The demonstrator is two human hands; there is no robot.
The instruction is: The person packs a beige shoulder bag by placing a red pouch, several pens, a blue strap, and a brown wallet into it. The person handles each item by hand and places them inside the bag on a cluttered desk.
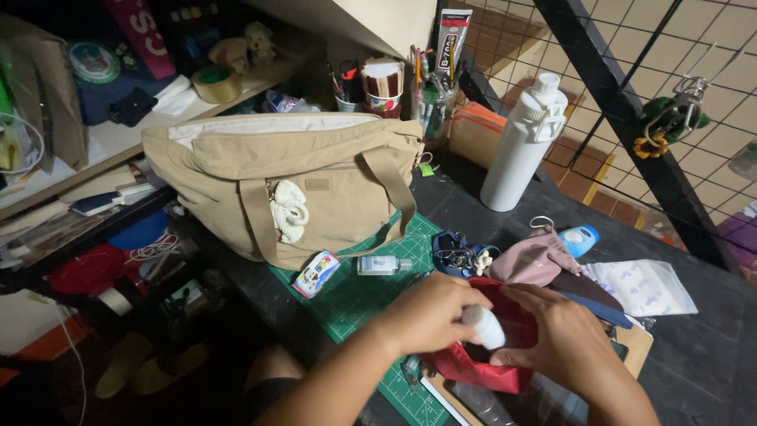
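Note:
My left hand (426, 314) grips a small white bottle (482, 326) and holds it at the mouth of a red pouch (481, 369). My right hand (564, 335) holds the pouch's far side, keeping it apart. The pouch rests on a green cutting mat (355, 292) at the near edge of a dark table. Behind the mat stands a large tan canvas tote bag (300, 177) with a white knitted charm (289, 211) hanging from its front.
On the mat lie a small printed packet (315, 273) and a small clear bottle (382, 265). A tall white water bottle (523, 142), a mauve pouch (536, 256), a blue tube (582, 239), a white packet (643, 286) and keys (457, 256) are nearby. Cluttered shelves stand left, a wire grid right.

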